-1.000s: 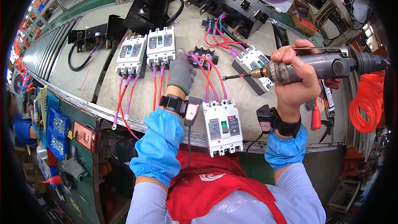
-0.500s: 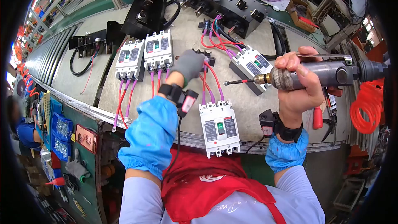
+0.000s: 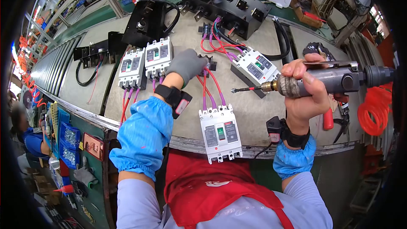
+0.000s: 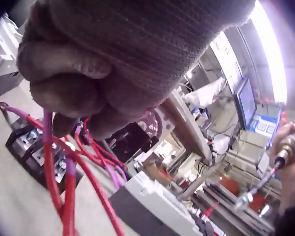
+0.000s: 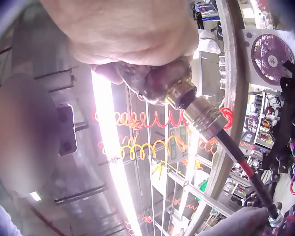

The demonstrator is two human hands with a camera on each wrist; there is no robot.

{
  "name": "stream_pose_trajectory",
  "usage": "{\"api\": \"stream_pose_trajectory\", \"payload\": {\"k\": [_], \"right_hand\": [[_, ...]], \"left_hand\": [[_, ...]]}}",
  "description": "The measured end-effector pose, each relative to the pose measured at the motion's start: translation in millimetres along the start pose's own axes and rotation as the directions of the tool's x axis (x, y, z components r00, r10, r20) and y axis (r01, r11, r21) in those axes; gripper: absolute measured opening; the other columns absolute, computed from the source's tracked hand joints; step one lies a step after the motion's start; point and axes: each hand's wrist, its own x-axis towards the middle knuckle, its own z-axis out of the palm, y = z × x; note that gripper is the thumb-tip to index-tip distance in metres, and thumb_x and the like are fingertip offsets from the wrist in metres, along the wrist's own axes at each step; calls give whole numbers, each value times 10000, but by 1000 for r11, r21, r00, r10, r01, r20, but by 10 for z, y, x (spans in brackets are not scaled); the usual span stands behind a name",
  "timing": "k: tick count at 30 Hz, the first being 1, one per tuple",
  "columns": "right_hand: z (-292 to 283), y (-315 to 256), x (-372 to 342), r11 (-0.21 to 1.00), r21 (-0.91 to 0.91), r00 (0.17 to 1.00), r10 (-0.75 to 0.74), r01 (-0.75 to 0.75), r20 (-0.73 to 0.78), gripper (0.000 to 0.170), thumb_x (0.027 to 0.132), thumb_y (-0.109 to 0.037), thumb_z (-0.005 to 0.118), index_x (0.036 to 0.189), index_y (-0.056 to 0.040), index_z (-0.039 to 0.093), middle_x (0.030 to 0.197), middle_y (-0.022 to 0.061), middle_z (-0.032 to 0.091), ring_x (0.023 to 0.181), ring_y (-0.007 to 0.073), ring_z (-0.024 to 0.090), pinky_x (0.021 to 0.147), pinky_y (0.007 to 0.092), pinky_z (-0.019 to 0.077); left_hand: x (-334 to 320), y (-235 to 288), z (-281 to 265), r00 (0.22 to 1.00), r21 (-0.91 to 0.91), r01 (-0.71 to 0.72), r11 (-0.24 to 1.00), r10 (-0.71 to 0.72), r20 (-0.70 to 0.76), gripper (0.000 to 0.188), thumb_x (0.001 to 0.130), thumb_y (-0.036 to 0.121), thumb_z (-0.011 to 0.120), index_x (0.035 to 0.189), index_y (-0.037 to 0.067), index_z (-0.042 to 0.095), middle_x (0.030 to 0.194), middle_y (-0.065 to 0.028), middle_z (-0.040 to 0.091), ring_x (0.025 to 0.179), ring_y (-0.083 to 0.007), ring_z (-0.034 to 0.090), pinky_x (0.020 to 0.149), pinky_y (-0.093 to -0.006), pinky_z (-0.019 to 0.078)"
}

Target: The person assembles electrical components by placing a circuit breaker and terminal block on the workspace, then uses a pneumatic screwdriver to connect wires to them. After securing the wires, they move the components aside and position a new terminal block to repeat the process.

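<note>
My left hand, in a grey glove, reaches to a small black terminal block. In the left wrist view its curled fingers pinch the purple-sleeved end of a red wire above the block; the wire's tip is hidden. Red wires run from there to a white circuit breaker near the bench's front edge. My bare right hand grips a grey power screwdriver held out to the left. At the end of its bit sits a screw with a washer.
Two white breakers with wires stand left of the left hand. Another breaker lies tilted beyond the bit, below a black metal panel. A red-handled tool and pliers lie at the right, near coiled red hose.
The left hand has shifted over the terminal block, and one wire end there is now in its fingers. The right hand keeps the screwdriver nearly in place. The head view has swung slightly.
</note>
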Motion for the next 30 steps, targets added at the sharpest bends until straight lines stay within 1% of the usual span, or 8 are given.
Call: {"api": "stream_pose_trajectory", "payload": {"k": [5,11,13,15,21,25,28,30], "right_hand": [[-154,128,10,997,-53,998,51,-53,-23,388,697,-72,559,1037,97,481,704,141,560,689,264,585,755,369,488],[-327,395,-105,960,-242,990,130,-139,-52,300,684,-30,574,958,85,529,687,121,598,664,227,631,740,344,504],[-330,466,-116,971,-205,992,109,-121,-71,279,669,-12,578,931,79,550,678,120,605,632,218,632,692,337,511],[-323,499,-121,976,-183,991,107,-121,-86,277,662,-5,580,924,79,553,678,121,605,615,215,630,669,334,513],[-314,499,-113,965,-245,993,77,-96,-84,263,680,-8,573,926,82,552,687,114,608,626,214,632,674,334,514],[-350,494,-141,971,-199,990,117,-132,-84,279,695,-24,561,951,84,541,706,120,613,653,222,633,714,341,513],[-319,472,-138,978,-162,988,117,-133,-102,308,691,-32,553,973,87,518,702,124,605,675,238,632,723,350,514],[-326,495,-122,974,-182,989,122,-137,-89,314,686,-28,551,976,87,511,704,123,602,684,241,631,725,353,513]], "left_hand": [[-47,-75,105,972,-403,207,892,-139,190,335,889,320,552,792,5,615,585,-17,528,446,-140,516,408,-282,423],[-5,-124,127,892,-884,450,127,-22,451,229,934,261,513,818,80,590,583,42,506,417,-39,388,342,-205,312],[129,-258,302,966,-662,-133,738,247,81,250,907,290,553,845,54,609,645,0,588,446,-77,460,393,-243,387],[204,-298,401,942,-266,-318,910,334,19,289,876,319,588,877,32,624,717,-43,651,506,-124,540,476,-284,455],[-101,239,312,996,252,-40,967,60,-69,359,832,365,621,984,40,625,826,-137,694,789,-318,677,705,-405,521],[-344,-29,422,876,-123,-85,989,15,-482,294,884,300,529,959,20,582,863,-254,658,817,-448,627,744,-509,497],[-474,-567,673,972,-600,-8,800,-135,-192,263,927,317,500,958,61,555,676,-125,598,594,-304,589,506,-411,457],[-610,-549,662,922,-897,377,230,-189,338,248,953,327,478,936,92,554,581,-22,501,479,-181,503,388,-316,380]]}}
